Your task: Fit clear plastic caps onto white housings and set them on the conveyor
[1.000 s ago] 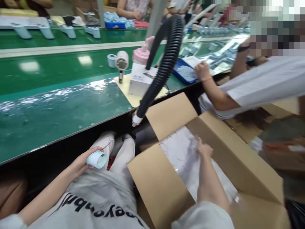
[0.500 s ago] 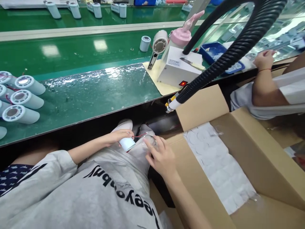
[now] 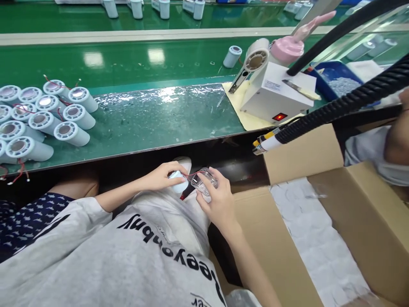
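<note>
Above my lap, my left hand (image 3: 171,175) is wrapped around a light blue cylinder (image 3: 180,184), which looks like a motor housing. A thin red wire (image 3: 193,173) runs from it toward the right. My right hand (image 3: 217,194) grips a clear plastic part (image 3: 204,181), shaped like a small cup or cover. The two pieces are close together but apart. Fingers hide part of each, and where the wire ends is hard to make out.
Blue cylinders (image 3: 75,133) with red wires crowd the left of the green bench (image 3: 153,119). A white box (image 3: 281,96) with a black hose (image 3: 345,91) stands right. An open carton (image 3: 258,230) is at my right, beyond it another person's arm (image 3: 396,140).
The view has swung left, so the bench things appear farther right. My right hand has closed in on the clear part, which now shows more plainly. The left hand still holds the cylinder.
</note>
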The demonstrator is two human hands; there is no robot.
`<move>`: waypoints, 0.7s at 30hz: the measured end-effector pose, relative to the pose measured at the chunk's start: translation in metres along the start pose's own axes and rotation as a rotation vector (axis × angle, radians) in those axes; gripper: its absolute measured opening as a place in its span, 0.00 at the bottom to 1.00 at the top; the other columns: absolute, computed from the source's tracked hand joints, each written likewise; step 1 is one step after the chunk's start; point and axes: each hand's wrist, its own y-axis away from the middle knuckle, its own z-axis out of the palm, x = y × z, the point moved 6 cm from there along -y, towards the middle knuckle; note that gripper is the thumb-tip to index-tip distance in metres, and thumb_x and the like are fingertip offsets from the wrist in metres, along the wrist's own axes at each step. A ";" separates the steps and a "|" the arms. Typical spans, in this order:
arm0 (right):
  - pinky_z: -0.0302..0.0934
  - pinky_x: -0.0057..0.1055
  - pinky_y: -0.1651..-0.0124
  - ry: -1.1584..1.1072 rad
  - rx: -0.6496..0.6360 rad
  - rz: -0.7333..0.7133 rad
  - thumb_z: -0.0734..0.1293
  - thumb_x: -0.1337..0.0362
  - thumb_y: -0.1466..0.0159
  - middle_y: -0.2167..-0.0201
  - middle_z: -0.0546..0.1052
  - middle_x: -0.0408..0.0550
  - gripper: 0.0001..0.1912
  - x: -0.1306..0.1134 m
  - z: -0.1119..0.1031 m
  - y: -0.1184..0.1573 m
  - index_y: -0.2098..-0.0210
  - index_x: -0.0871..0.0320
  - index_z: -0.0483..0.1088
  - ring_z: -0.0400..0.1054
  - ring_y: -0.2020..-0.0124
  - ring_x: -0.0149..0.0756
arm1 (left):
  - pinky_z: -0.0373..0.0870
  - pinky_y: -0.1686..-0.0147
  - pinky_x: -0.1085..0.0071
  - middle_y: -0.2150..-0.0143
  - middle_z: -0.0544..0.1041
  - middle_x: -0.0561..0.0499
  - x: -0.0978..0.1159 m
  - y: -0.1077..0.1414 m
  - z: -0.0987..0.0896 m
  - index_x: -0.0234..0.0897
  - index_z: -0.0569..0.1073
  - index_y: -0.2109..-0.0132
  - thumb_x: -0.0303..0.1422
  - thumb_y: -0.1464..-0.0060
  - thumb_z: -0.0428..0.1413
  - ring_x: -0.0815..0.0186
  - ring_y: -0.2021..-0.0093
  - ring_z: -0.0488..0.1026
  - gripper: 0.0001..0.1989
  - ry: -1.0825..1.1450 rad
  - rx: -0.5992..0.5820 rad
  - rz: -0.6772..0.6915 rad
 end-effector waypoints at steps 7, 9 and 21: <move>0.73 0.48 0.53 0.070 -0.036 -0.049 0.67 0.71 0.38 0.43 0.70 0.57 0.18 -0.003 0.005 0.006 0.50 0.53 0.75 0.66 0.49 0.53 | 0.67 0.52 0.66 0.57 0.78 0.46 -0.002 -0.004 0.012 0.36 0.79 0.56 0.39 0.38 0.54 0.62 0.56 0.75 0.13 -0.001 -0.130 -0.044; 0.73 0.49 0.53 0.035 -0.112 0.003 0.66 0.74 0.40 0.40 0.69 0.57 0.21 0.003 0.015 0.010 0.49 0.51 0.75 0.66 0.47 0.54 | 0.67 0.49 0.66 0.56 0.78 0.46 0.000 -0.004 0.016 0.36 0.79 0.56 0.39 0.38 0.55 0.61 0.54 0.75 0.12 0.011 -0.158 -0.012; 0.72 0.39 0.55 -0.749 0.021 0.474 0.71 0.53 0.37 0.60 0.78 0.51 0.16 0.028 0.017 0.011 0.76 0.55 0.74 0.76 0.56 0.44 | 0.59 0.33 0.49 0.35 0.69 0.39 -0.017 -0.002 0.022 0.42 0.78 0.44 0.45 0.58 0.72 0.46 0.34 0.65 0.33 0.058 -0.034 0.084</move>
